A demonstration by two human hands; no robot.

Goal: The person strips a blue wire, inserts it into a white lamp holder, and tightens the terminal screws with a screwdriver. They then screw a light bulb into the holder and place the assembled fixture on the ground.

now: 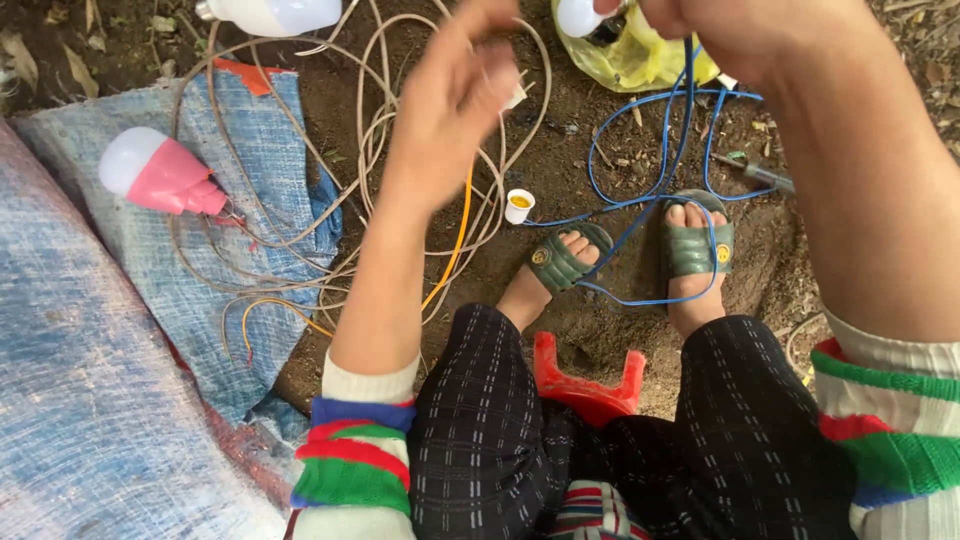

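Observation:
My left hand (455, 95) is raised over the ground with its back towards me and its fingers bent. A small white piece (516, 97) shows at its fingertips; the hand is blurred. At the top edge, my right hand (735, 28) is closed beside a round white bulb (580, 15), and a blue wire (668, 140) rises from the ground to this hand. The blue wire loops around my feet in green sandals (697, 245). Under my left hand lies a tangle of cream wires (370, 150) with one orange wire (457, 250).
A pink-and-white bulb (160, 175) lies on blue woven sacking (120, 330) at the left. Another white bulb (275, 14) is at the top. A small white socket (519, 205), a yellow plastic bag (640, 55) and a screwdriver (765, 175) lie on bare earth. A red stool (588, 385) stands under me.

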